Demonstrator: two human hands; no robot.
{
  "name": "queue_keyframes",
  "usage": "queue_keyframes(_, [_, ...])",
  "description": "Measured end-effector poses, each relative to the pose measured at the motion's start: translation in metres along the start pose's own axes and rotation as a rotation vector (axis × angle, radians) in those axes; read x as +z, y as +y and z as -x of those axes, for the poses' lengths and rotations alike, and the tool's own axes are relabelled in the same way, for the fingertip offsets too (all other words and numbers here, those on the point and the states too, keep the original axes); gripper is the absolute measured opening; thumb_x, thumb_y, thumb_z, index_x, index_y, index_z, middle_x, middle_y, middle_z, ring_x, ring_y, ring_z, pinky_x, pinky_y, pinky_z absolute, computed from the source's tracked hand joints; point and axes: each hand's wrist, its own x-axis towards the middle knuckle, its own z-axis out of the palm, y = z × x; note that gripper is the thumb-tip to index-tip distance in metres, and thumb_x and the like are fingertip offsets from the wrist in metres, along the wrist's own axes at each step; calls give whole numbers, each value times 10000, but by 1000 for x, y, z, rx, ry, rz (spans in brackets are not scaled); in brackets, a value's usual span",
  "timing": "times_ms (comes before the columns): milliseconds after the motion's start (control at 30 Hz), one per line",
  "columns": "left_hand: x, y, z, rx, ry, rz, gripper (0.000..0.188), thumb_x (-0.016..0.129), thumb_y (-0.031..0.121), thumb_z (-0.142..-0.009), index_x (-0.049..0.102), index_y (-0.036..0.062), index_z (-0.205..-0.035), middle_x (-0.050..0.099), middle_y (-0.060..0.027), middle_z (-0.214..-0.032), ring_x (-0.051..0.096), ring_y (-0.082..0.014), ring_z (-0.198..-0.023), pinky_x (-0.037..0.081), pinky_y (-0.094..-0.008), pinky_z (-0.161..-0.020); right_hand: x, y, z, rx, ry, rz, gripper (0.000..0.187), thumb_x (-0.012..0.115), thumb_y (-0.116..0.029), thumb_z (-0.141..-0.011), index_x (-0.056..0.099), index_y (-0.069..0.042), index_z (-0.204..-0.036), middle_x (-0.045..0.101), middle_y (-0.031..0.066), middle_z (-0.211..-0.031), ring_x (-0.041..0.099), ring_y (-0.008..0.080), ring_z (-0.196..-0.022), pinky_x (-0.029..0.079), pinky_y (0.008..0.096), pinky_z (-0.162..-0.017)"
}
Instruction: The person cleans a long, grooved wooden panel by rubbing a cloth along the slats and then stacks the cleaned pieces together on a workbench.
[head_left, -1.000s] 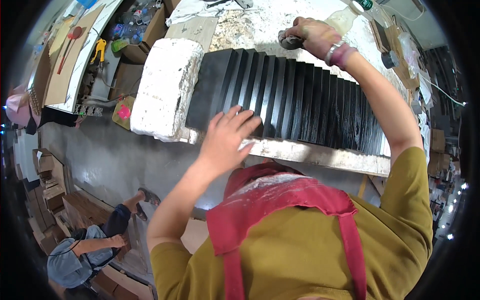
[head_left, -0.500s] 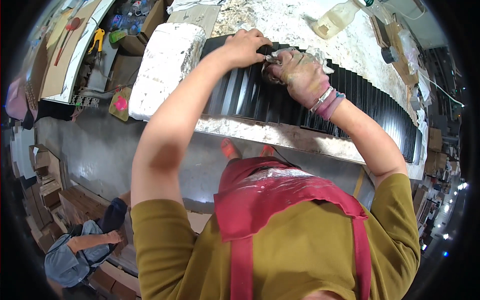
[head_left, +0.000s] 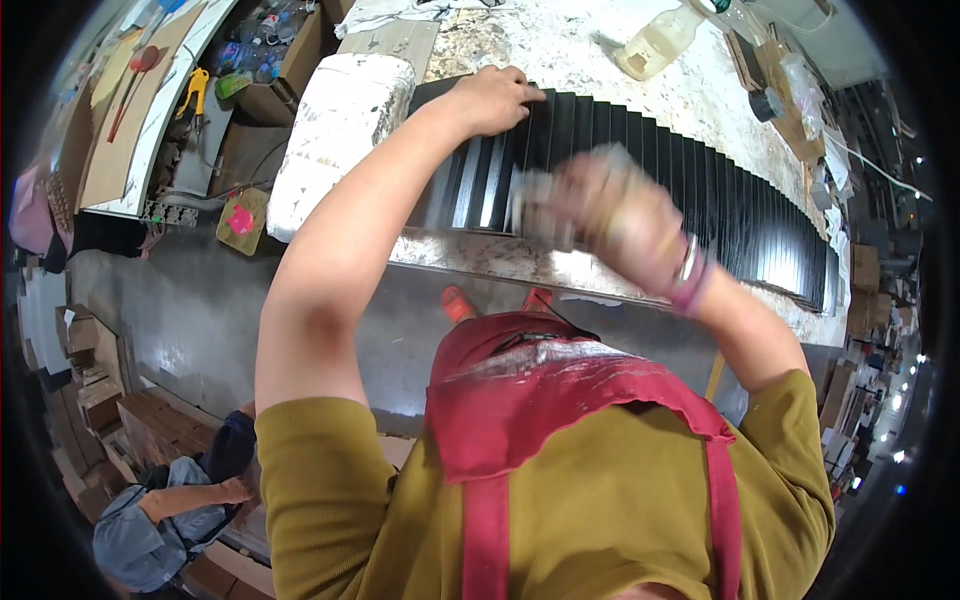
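A long row of glossy black strips [head_left: 690, 165] lies side by side across the bench, overlapping like slats. My left hand [head_left: 492, 102] rests on the far ends of the strips toward the left of the row, its fingers stretched over them and apart. Over the near part of the strips is my right hand [head_left: 625, 215], smeared by motion. It is closed on a crumpled whitish rag [head_left: 545, 205], also blurred, and whether the rag touches the strips I cannot tell. A bracelet and a pinkish band circle the right wrist.
A paint-stained white wrapped block [head_left: 335, 135] stands left of the strips. Beyond them lies a clear bottle with yellowish liquid [head_left: 655, 45]. A yellow-handled tool [head_left: 195, 92] and a box of plastic bottles [head_left: 285, 75] are at far left. Another person [head_left: 165, 515] works at lower left.
My right hand has swept the rag from the strips' far ends toward me, to their near ends. My left hand has stayed at the far edge, its fingers now slightly lower on the strips.
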Motion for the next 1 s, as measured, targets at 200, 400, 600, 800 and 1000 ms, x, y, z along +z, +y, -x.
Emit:
queue_keyframes(200, [-24, 6, -14, -40, -165, 58, 705, 469, 14, -824, 333, 197, -1491, 622, -165, -1257, 617, -397, -1071, 479, -442, -973, 60, -15, 7, 270, -56, 107, 367, 619, -377, -880, 621, -44, -1035, 621, 187, -1045, 616, 372, -923, 524, 449, -758])
queue_keyframes(400, [-21, -13, -12, -77, -119, 258, 810, 419, -62, -759, 283, 215, -1508, 579, -111, -1347, 588, -363, -1149, 454, -401, -1013, 25, 8, -8, 74, 71, -170, 277, 606, -122, -806, 700, -204, -1054, 601, 98, -888, 628, 300, -827, 508, 402, -676])
queue_keyframes(600, [-12, -45, -4, -8, 37, 693, 563, 445, 69, -947, 293, 20, -1487, 493, -168, -1429, 490, -295, -1305, 442, -363, -1039, 30, -8, 2, 11, -205, -363, 280, 619, -72, -757, 696, -124, -1021, 617, 105, -1052, 599, 287, -980, 498, 401, -798])
queue_keyframes(800, [-34, 28, 52, -131, 5, 2049, 685, 294, 545, -1019, 326, 38, -1478, 388, -137, -1515, 445, -275, -1342, 432, -396, -1049, -9, 34, 33, 880, 335, -1857, 375, 522, 8, -907, 520, 25, -1281, 645, 128, -1156, 672, 187, -978, 553, 314, -886])
queue_keyframes(1000, [12, 142, 91, -744, 276, 2009, 419, 564, 345, -986, 492, 134, -1341, 564, -42, -1240, 569, -194, -1106, 488, -375, -949, 32, -15, 33, 722, 279, -1050, 586, 677, -294, -859, 484, 2, -1326, 549, 214, -1259, 536, 333, -1175, 420, 379, -1008])
